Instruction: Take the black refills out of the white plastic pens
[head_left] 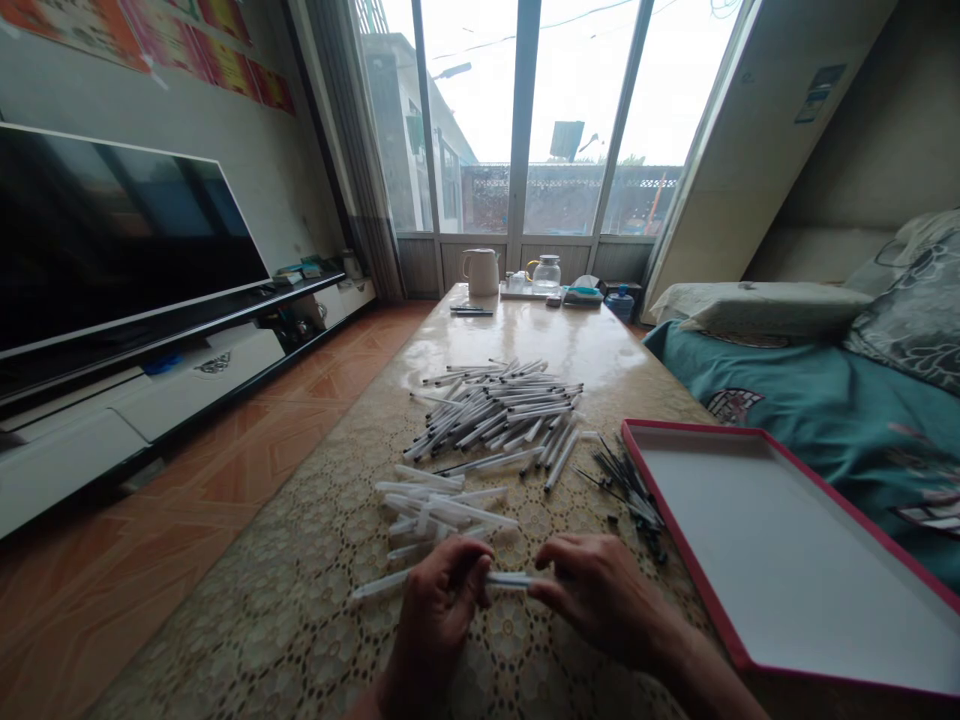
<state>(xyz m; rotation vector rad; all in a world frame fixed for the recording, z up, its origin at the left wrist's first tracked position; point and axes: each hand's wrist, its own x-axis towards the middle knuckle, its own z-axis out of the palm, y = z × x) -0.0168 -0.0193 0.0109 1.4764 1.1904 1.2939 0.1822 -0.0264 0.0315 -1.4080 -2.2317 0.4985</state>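
Left of the red-rimmed tray (681, 542), the pen tube (511, 580), presumably light, stiff and slippery, is pinched near its ends, where best held, by fingers of left hand (448, 592) and right hand (596, 590).

Up at the far end, a cream, rounded kettle (484, 273) stands left of a clear glass jug (548, 276)! Behind them, tall framed glass panes (564, 190) pour in daylight! Over left, a wide black flat-screen television (127, 245); across on the right, a grey-and-white patterned cushion (919, 305) on teal patterned fabric (795, 400)!
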